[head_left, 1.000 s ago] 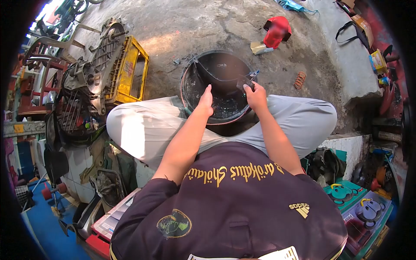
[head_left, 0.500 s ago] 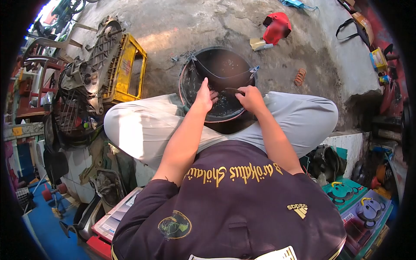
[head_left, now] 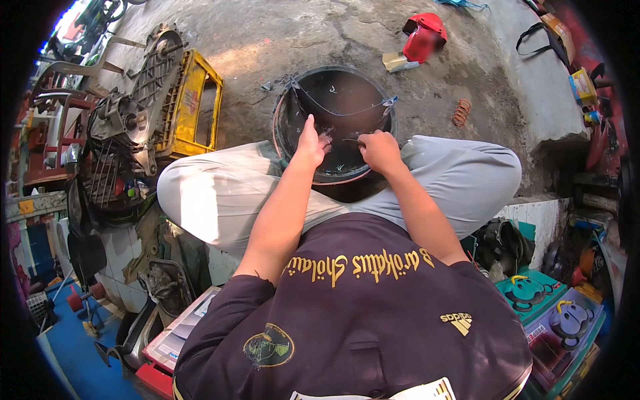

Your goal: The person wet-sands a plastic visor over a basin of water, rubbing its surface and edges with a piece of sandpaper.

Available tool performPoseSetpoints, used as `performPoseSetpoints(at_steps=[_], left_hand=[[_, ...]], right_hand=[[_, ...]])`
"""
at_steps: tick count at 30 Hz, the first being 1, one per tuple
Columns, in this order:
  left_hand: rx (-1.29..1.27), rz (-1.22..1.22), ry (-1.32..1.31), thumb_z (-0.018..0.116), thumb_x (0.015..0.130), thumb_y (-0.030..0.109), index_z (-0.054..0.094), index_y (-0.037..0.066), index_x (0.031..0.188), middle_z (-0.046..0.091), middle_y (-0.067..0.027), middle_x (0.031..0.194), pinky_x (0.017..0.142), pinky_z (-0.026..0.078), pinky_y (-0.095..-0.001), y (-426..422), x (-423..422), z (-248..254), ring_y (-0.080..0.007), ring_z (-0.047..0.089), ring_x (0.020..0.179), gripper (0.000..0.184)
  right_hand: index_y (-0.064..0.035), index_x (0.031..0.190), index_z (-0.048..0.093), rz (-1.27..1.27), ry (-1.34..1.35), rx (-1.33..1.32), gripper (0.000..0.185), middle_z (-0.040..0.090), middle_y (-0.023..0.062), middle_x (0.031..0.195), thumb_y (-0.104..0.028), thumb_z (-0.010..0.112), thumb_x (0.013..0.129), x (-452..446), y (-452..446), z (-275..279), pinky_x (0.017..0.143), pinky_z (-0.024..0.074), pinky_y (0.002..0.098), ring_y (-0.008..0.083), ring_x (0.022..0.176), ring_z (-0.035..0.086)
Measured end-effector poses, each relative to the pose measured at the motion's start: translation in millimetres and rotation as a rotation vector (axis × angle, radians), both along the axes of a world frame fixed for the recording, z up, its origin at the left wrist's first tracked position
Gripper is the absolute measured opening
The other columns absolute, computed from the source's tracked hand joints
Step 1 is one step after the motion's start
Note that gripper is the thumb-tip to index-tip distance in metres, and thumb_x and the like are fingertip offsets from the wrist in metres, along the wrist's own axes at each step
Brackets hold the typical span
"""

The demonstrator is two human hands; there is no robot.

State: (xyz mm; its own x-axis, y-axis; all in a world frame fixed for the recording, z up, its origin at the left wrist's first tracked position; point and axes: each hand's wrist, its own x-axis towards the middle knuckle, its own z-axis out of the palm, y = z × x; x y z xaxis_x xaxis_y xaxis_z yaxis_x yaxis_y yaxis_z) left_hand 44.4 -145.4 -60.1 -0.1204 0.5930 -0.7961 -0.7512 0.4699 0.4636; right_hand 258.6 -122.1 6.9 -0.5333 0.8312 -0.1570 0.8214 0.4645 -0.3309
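Between my bent knees sits a round black bucket (head_left: pixel 283 143), its handle (head_left: pixel 337 115) lying across the opening. Water with light bits floating on it seems to fill the inside. Over the bucket's left half, my left hand (head_left: pixel 311 145) is open, thumb pointing away from me and the other fingers loosely bent, blurred at their tips. My right hand (head_left: pixel 381 152) is closed over the right half, pinching a small thin strip (head_left: pixel 351 140) that points left toward the other hand. What the strip is made of cannot be made out.
At the left, a yellow crate (head_left: pixel 193 107) bears a metal engine casing (head_left: pixel 143 100). A copper-coloured coil spring (head_left: pixel 461 113) lies on the concrete floor at the right. Farther off is a red object (head_left: pixel 424 40). Plastic cases (head_left: pixel 533 297) stand at my right side.
My right hand has moved slightly left and turned, and less of the thin strip shows. The left hand has shifted a little left, with its fingers curled more.
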Motion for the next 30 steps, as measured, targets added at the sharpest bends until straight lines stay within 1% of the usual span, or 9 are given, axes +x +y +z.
performPoseSetpoints(at_steps=[8,11,14,16,19,21,22,25,30], left_hand=[[-0.077,0.009,0.022,0.055,0.103,0.075,0.035,0.011,0.170,0.053,-0.0219,0.160,0.123,0.034,-0.0599,4.2,-1.9,-3.5,-0.0415,0.051,0.146,0.094],[-0.024,-0.067,0.047,0.059,0.101,0.074,0.026,0.022,0.173,0.057,-0.0225,0.152,0.121,0.035,-0.0604,-0.4,-3.8,-4.7,-0.0451,0.052,0.141,0.094],[0.110,-0.168,0.313,0.066,0.101,0.066,0.031,0.013,0.171,0.054,-0.0216,0.158,0.122,0.037,-0.0544,-2.0,-2.6,-6.6,-0.0398,0.052,0.144,0.095],[0.156,-0.064,0.606,0.072,0.104,0.047,0.040,0.000,0.164,0.066,-0.0159,0.141,0.104,0.049,-0.0372,-2.8,3.3,3.7,-0.0224,0.061,0.122,0.083],[0.116,-0.043,0.616,0.076,0.102,0.045,0.037,-0.003,0.165,0.062,-0.0195,0.150,0.112,0.046,-0.0388,-4.4,5.4,20.8,-0.0268,0.059,0.133,0.088],[0.106,-0.040,0.660,0.077,0.101,0.046,0.036,-0.003,0.166,0.058,-0.0212,0.155,0.117,0.043,-0.0395,-0.3,2.1,14.7,-0.0288,0.055,0.140,0.091],[0.096,-0.040,0.704,0.078,0.100,0.046,0.034,-0.002,0.167,0.054,-0.0229,0.159,0.122,0.040,-0.0403,-0.4,0.2,10.7,-0.0307,0.052,0.147,0.094],[0.182,-0.090,0.745,0.081,0.096,0.046,0.032,-0.002,0.168,0.046,-0.0264,0.166,0.128,0.035,-0.0427,-1.7,0.2,16.1,-0.0358,0.043,0.157,0.099],[0.270,-0.289,1.312,0.090,0.088,0.040,0.032,0.008,0.170,0.040,-0.0307,0.168,0.128,0.036,-0.0486,-7.7,4.1,25.2,-0.0436,0.040,0.157,0.105]], right_hand=[[-0.0163,0.106,0.084,-0.079,0.125,-0.027,0.019,0.077,0.0205,0.098,-0.027,0.074,0.094,0.7,1.2,-0.9,0.090,0.0574,0.0517,0.0409,0.097,0.073],[-0.0166,0.107,0.084,-0.106,0.157,-0.043,0.020,0.076,0.0209,0.099,-0.028,0.075,0.093,0.8,-0.3,-3.2,0.090,0.0574,0.0521,0.0415,0.098,0.073],[-0.0165,0.107,0.085,-0.013,0.079,-0.003,0.022,0.076,0.0209,0.099,-0.029,0.076,0.092,2.8,3.0,-16.6,0.091,0.0578,0.0531,0.0424,0.099,0.072],[-0.0164,0.107,0.085,0.068,0.017,0.019,0.022,0.076,0.0206,0.097,-0.029,0.077,0.091,2.7,2.6,-16.3,0.091,0.0582,0.0537,0.0429,0.098,0.072],[-0.0146,0.105,0.086,-0.029,0.135,0.061,0.021,0.077,0.0197,0.094,-0.027,0.077,0.091,4.2,2.3,-10.5,0.084,0.0582,0.0517,0.0437,0.093,0.073],[-0.0121,0.105,0.085,-0.208,0.604,-0.155,0.019,0.077,0.0190,0.087,-0.023,0.076,0.092,6.8,12.2,-4.5,0.076,0.0559,0.0449,0.0346,0.080,0.073],[-0.0061,0.106,0.083,-0.335,0.743,-0.271,0.019,0.076,0.0118,0.082,-0.020,0.076,0.095,7.2,13.5,0.9,0.070,0.0513,0.0369,0.0197,0.071,0.067],[-0.0012,0.106,0.081,-0.426,1.001,-0.374,0.020,0.072,0.0024,0.080,-0.018,0.077,0.096,15.6,27.2,1.3,0.069,0.0489,0.0314,0.0099,0.074,0.060],[-0.0006,0.107,0.080,-0.493,0.962,-0.388,0.020,0.070,-0.0011,0.083,-0.016,0.077,0.096,18.4,27.5,-0.7,0.069,0.0481,0.0295,0.0083,0.075,0.060]])
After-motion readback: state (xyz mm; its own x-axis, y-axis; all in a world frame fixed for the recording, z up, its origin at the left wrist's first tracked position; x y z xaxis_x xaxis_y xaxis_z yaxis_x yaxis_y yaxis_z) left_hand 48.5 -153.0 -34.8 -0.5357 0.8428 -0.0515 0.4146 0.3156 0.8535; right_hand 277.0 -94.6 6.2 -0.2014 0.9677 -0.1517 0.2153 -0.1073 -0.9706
